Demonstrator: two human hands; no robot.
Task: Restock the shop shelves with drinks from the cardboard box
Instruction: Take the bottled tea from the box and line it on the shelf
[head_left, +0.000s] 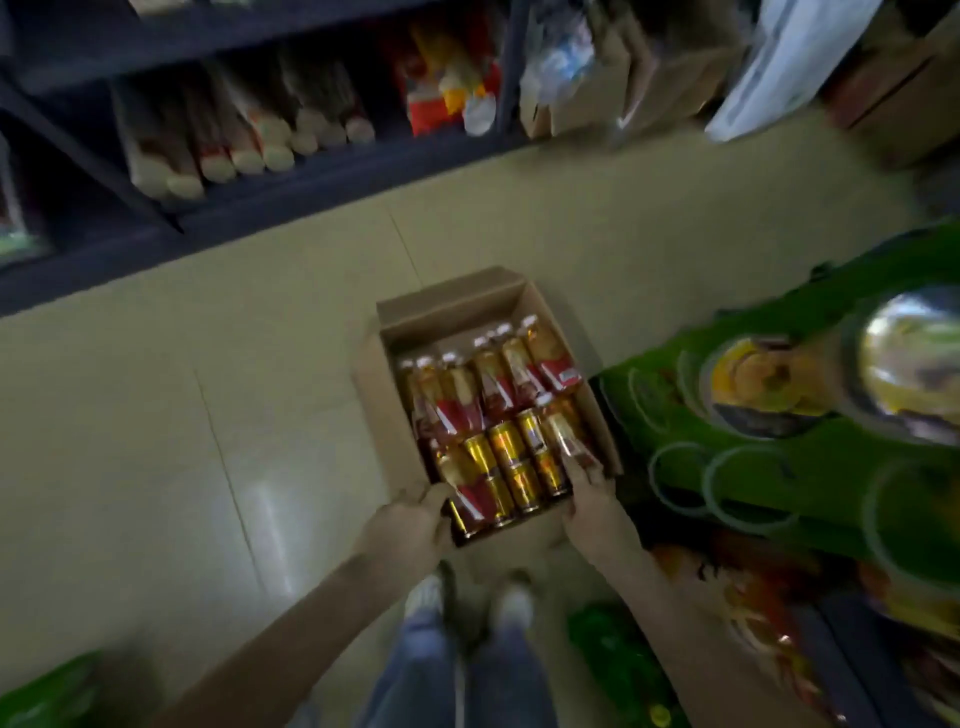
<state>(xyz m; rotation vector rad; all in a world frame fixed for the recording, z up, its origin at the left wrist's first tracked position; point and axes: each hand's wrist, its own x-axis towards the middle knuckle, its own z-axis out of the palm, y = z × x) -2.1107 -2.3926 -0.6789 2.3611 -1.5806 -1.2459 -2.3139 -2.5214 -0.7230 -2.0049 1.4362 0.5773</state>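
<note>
Legs in blue jeans (447, 675) and a pair of pale shoes (426, 592) are standing at the bottom of the view, with both bare forearms reaching down to the cardboard box (389, 415), which is sitting open on the tiled floor (234, 415) between a dark shelf unit (311, 176) and a green display rack (779, 467). The left grip (410, 525) is holding the base of a near-left bottle (462, 488) that is lying slanted over the gold cans (506, 447), and the right grip (589, 501) is holding the base of a near-right bottle (566, 434) against the box's right wall; taking one in each hand is probably saving a trip to the shelves. More red-labelled bottles (498, 379) are lying in rows in the far half of the box, caps pointing away, so nearly all the drinks are waiting in the box and the restocking is looking barely begun. Motion blur is smearing everything: the labels are not reading, and the hands themselves are hiding how far the fingers are wrapping under each bottle. The wrists are covering the box's near wall, the frame is cutting off the rack at the right edge, and nothing is showing which shelf is meant to be taking the drinks
</note>
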